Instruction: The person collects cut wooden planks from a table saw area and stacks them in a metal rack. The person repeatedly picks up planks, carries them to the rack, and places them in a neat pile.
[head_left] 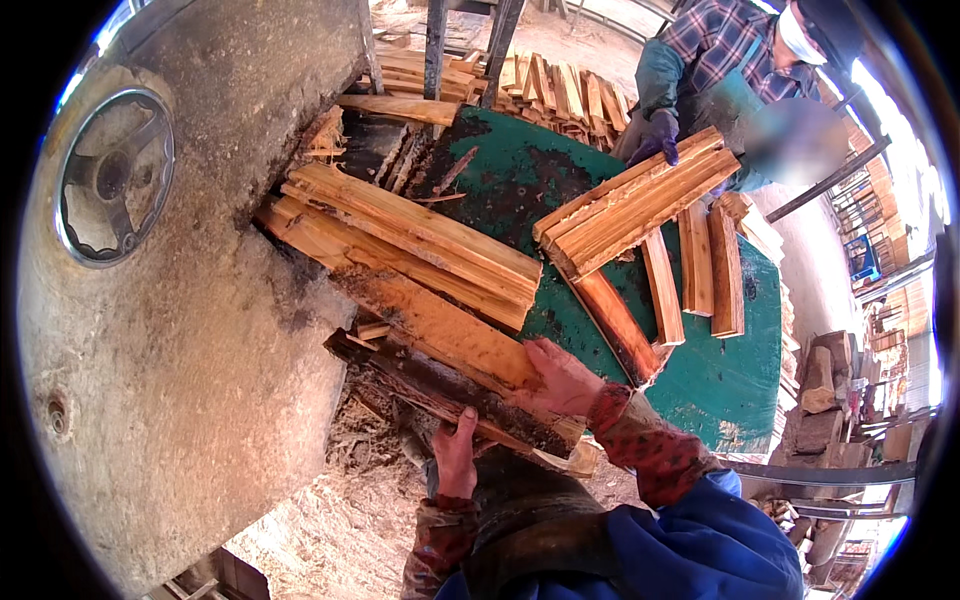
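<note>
My left hand (457, 455) grips the near end of a dark, bark-edged wooden slab (430, 375), its thumb lying along the top. My right hand (565, 378) is closed over the near end of a rough orange-brown wooden board (435, 318) just beside that slab. Both pieces slant up and left toward the big rusty machine panel. Alongside the board, on its far side, lie several sawn boards (420, 235) stacked side by side, touching it. The fingers under the wood are hidden from view.
A green table (740, 385) bears short loose boards (728, 270). Across it, a co-worker's purple-gloved hand (655, 138) touches a pair of boards (640, 205). The machine panel (190, 330) with a handwheel (115, 175) stands at left. Stacked timber (560, 90) lies behind; sawdust covers the floor below.
</note>
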